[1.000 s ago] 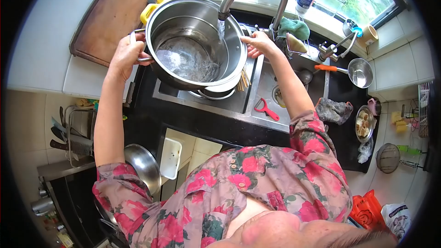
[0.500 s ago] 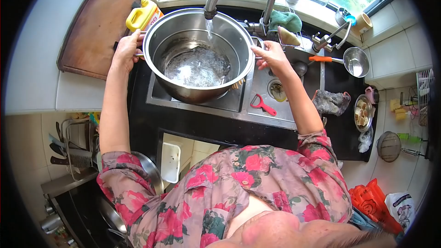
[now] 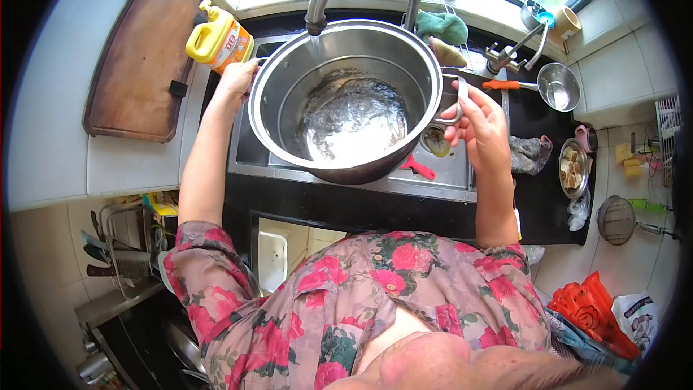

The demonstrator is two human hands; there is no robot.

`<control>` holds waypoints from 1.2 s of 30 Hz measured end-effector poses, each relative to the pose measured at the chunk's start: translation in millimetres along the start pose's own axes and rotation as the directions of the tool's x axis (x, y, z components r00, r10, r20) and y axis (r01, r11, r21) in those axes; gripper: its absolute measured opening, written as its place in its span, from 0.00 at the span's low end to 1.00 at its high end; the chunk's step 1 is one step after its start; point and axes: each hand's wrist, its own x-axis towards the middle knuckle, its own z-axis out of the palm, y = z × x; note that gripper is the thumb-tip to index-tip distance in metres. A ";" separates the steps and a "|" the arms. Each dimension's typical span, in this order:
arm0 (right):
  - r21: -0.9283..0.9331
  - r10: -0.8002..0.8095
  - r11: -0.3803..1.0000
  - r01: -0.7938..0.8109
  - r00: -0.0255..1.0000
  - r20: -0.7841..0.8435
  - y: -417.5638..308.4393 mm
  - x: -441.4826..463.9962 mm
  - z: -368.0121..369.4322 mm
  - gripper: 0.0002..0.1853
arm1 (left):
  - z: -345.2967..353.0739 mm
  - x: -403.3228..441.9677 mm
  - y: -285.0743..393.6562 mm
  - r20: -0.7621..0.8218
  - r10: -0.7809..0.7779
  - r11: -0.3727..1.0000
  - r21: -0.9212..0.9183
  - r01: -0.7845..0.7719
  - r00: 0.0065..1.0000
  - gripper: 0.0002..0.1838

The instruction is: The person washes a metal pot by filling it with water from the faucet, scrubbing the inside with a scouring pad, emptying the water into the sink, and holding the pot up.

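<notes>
A large steel pot with water in its bottom is over the sink, its inside marked with dark patches. My left hand is closed around the handle on the pot's left side. On the other side, my right hand grips the right loop handle between thumb and fingers. The curved faucet hangs over the pot's back left rim, with a thin stream of water under its spout. Partly hidden by the pot, a red peeler lies near the drain.
A yellow detergent bottle stands behind my left hand, beside a wooden cutting board. To the right are a small saucepan with an orange handle, a grey cloth and a dish of food. A green cloth hangs behind the sink.
Both hands have moved the pot to the right and slightly toward me. The faucet spout is now near the pot's back left rim, and its stream looks thinner.
</notes>
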 end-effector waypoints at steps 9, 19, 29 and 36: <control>0.061 -0.071 0.996 0.070 0.997 0.016 -15.1 -35.4 -3.2 0.18 | 57.5 14.1 25.2 0.081 0.025 0.992 0.118 -0.034 0.996 0.24; 0.068 -0.110 0.991 0.112 0.993 -0.034 -19.3 -32.1 -5.5 0.16 | 91.8 18.6 38.0 0.202 0.145 0.930 0.306 -0.203 0.969 0.28; 0.274 0.037 0.960 -0.049 0.998 0.049 6.6 -11.1 -7.2 0.17 | 16.4 6.9 50.9 0.201 0.090 0.810 0.555 -0.189 0.975 0.31; 0.283 0.134 0.944 -0.169 0.981 0.140 26.3 8.0 7.4 0.17 | -29.9 -19.4 60.6 0.139 0.070 0.862 0.491 -0.130 0.988 0.25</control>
